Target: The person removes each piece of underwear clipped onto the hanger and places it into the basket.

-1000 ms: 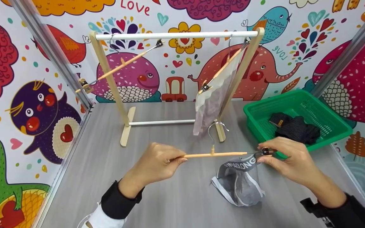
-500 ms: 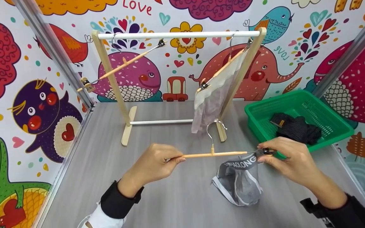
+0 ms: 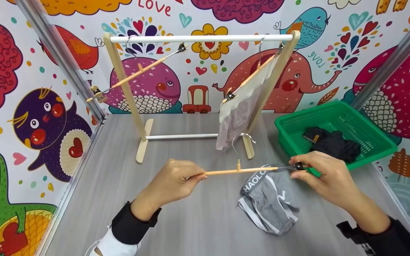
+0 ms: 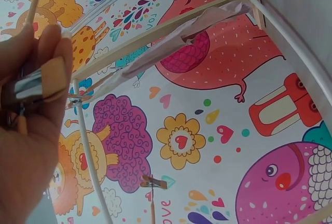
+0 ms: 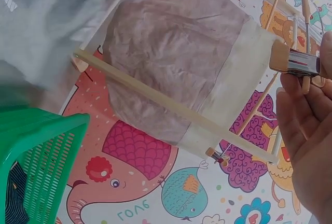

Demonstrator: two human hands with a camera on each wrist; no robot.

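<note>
My left hand (image 3: 176, 179) grips the left end of a wooden clip hanger (image 3: 238, 171); in the left wrist view a clip (image 4: 33, 86) lies within that hand. With thumb and fingers, my right hand (image 3: 324, 174) pinches the black-and-metal clip (image 3: 299, 166) at the other end. The hanger is held level, its hook pointing up. Grey boxer briefs (image 3: 269, 201) with a lettered waistband are below and partly behind the bar, apart from the right clip. Their cloth (image 5: 46, 27) is blurred in the right wrist view.
A wooden rack (image 3: 201, 39) stands behind the hands. From it hang a hanger (image 3: 139, 73) at left and one with a pale garment (image 3: 238, 113) at right. The green basket (image 3: 287, 138) at right holds dark striped clothing (image 3: 333, 144).
The boxer briefs have come away from the right clip and dropped, their front now lying flatter. The hanger's right side has risen slightly. Both hands keep their hold.
</note>
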